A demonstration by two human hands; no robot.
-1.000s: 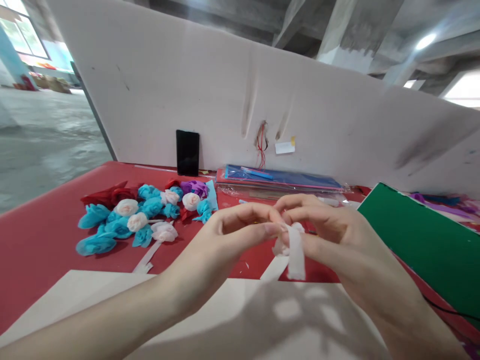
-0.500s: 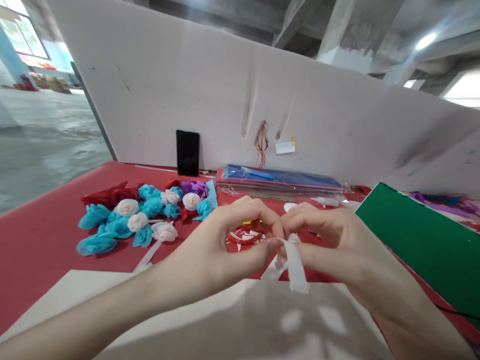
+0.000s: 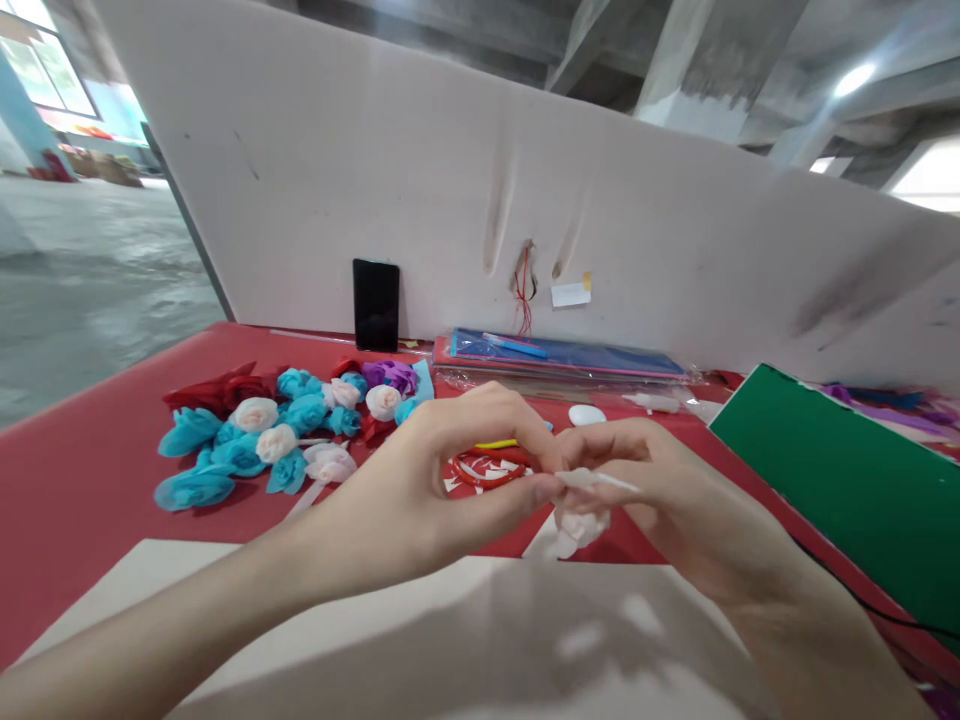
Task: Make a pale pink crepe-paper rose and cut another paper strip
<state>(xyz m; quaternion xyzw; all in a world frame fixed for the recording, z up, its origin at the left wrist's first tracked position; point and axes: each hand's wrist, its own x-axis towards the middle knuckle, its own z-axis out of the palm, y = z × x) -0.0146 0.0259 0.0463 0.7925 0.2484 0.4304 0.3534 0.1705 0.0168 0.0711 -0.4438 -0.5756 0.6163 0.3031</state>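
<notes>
Between the fingertips of both hands is a thin white crepe paper strip (image 3: 596, 479), seen nearly edge-on. My left hand (image 3: 457, 490) is closed in a pinch at the strip's left end, thumb below and forefinger above. My right hand (image 3: 675, 490) is closed too, its fingertips meeting the left ones on the same strip. Just below the fingers shows a pale pink paper flower (image 3: 581, 530); whether it touches the right hand I cannot tell. Behind my left hand lie red-handled scissors (image 3: 487, 480) among white paper scraps.
Blue, pale pink, red and purple paper flowers (image 3: 304, 412) lie heaped at left. A black phone (image 3: 376, 305) leans on the white partition (image 3: 450, 180). Plastic-wrapped sheets (image 3: 600, 362) lie at the back, a green board (image 3: 832, 490) at right, and a cream sheet (image 3: 450, 640) in front.
The strip hung down from the fingers before; now it lies almost level toward the right hand. My right hand has turned slightly and dropped, and the pale flower below shows more.
</notes>
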